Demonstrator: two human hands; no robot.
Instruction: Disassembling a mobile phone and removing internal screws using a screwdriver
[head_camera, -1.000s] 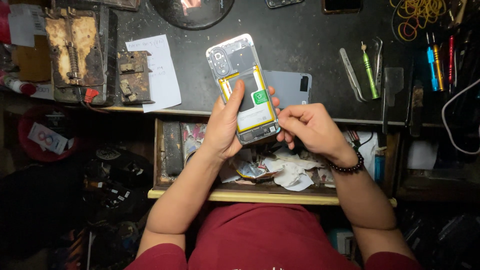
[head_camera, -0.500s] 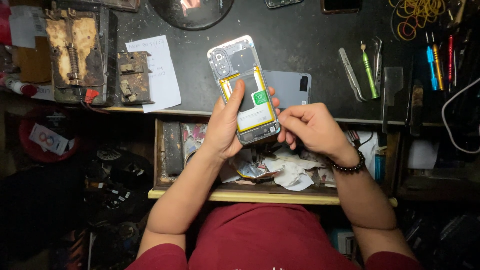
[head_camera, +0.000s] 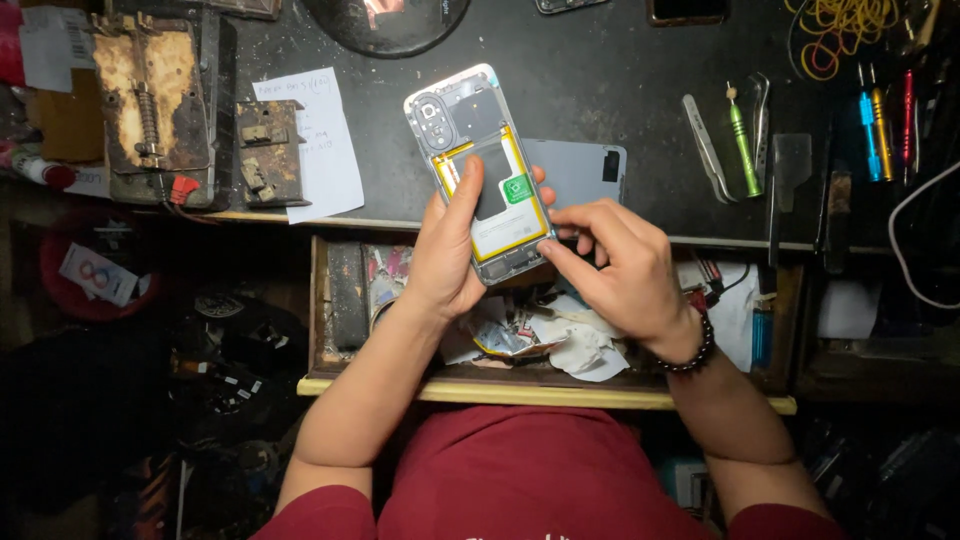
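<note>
My left hand (head_camera: 448, 248) grips an opened smartphone (head_camera: 482, 165) from below, thumb pressed on its yellow-edged battery (head_camera: 510, 205). The phone lies tilted, camera end away from me, with its back cover off and its insides showing. My right hand (head_camera: 615, 268) is at the phone's lower right corner, fingertips pinched against the frame edge; whether they hold anything small is hidden. A grey back cover (head_camera: 580, 172) lies flat on the dark bench just right of the phone.
Tweezers (head_camera: 703, 147), a green-handled tool (head_camera: 742, 145), a flat scraper (head_camera: 788, 165) and several coloured screwdrivers (head_camera: 880, 120) lie to the right. A white paper note (head_camera: 315, 150) and rusty metal fixtures (head_camera: 160, 100) sit left. An open drawer (head_camera: 540, 395) holds crumpled papers.
The phone has stayed almost still in my left hand. My right hand's fingers have shifted slightly along the phone's lower right edge.
</note>
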